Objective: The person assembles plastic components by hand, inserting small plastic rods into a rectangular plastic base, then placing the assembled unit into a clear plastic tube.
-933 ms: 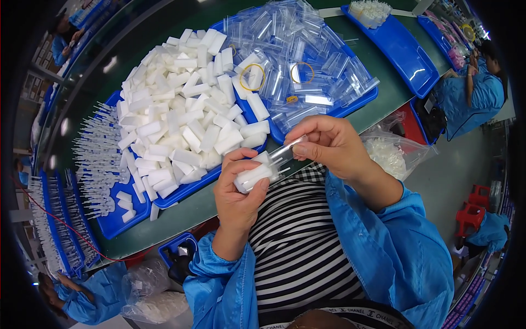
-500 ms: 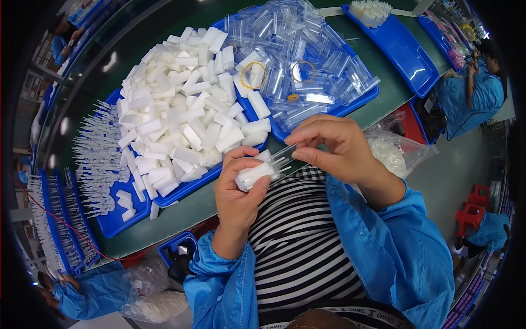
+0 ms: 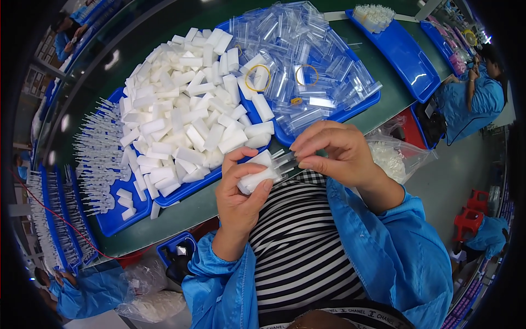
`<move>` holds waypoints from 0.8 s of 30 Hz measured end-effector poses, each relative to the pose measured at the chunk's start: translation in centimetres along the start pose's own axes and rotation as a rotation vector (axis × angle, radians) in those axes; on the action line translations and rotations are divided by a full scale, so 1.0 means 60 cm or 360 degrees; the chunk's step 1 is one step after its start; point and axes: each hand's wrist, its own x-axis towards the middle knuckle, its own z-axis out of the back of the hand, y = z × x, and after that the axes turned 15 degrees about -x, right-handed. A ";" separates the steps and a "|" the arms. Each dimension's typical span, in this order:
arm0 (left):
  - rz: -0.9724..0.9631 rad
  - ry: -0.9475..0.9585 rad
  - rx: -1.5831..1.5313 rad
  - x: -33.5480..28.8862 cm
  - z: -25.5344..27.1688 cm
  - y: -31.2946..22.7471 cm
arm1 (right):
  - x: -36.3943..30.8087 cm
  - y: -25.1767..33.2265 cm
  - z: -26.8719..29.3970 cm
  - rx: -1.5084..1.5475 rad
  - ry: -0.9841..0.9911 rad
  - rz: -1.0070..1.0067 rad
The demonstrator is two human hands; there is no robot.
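My left hand (image 3: 238,189) is closed around white foam blocks (image 3: 256,176), with several thin white sticks poking out on their right side. Between the fingertips of my right hand (image 3: 337,152) is one end of a clear plastic sleeve (image 3: 285,161). The sleeve's other end meets the sticks beside the foam; whether it goes around them I cannot tell. Beyond my left hand, loose white foam blocks (image 3: 181,118) are heaped on a blue tray (image 3: 189,193). Past my right hand, clear plastic sleeves (image 3: 298,60) fill another blue tray (image 3: 359,105), with yellow rubber bands (image 3: 257,78) on top.
Thin white stick-like parts (image 3: 101,159) crowd a blue tray at the left. A long blue tray (image 3: 405,57) at the far right holds white pieces at its far end. A plastic bag (image 3: 397,153) hangs near my right forearm. Co-workers (image 3: 471,90) sit around.
My right hand has shifted slightly to the right and its grip on the clear sleeve has turned a little. The sleeve lies flatter against the sticks. My left hand keeps its hold.
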 end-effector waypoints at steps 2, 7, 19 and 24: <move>-0.0007 0.0016 -0.0023 -0.001 -0.005 -0.003 | -0.003 -0.002 0.002 -0.0026 0.0004 0.0074; -0.0004 0.0069 0.0004 -0.002 -0.003 -0.003 | -0.007 -0.004 0.007 -0.0023 0.0035 0.0008; -0.0058 0.0115 0.0302 -0.001 -0.010 -0.014 | -0.008 -0.005 0.013 0.0172 0.0094 -0.0051; -0.0193 0.0125 0.0518 0.001 -0.011 -0.011 | -0.008 0.000 0.010 0.0260 0.0091 -0.0109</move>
